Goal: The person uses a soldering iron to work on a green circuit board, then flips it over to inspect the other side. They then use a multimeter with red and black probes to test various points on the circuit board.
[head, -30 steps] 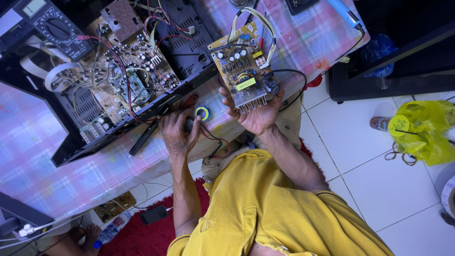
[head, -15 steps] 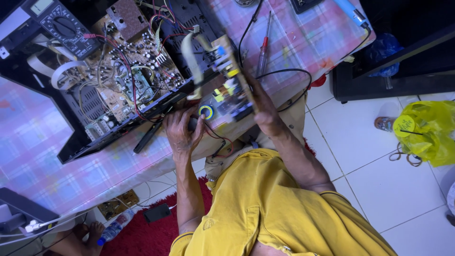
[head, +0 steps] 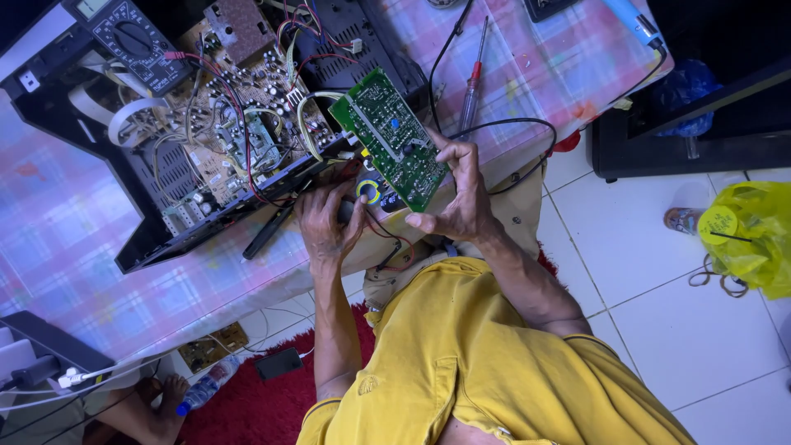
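Your right hand (head: 461, 202) grasps the green circuit board (head: 390, 136) by its near end, fingers curled round the edge and thumb along the side, holding it tilted with the solder side up above the table's edge, just beside the opened black chassis (head: 206, 140) full of wiring. Your left hand (head: 325, 222) rests at the chassis's front corner, fingers bent around a small round yellow-ringed part (head: 367, 191). A red-handled screwdriver (head: 473, 82) lies on the checked tablecloth (head: 560, 66) beyond the board, and a multimeter (head: 136, 37) sits on the chassis.
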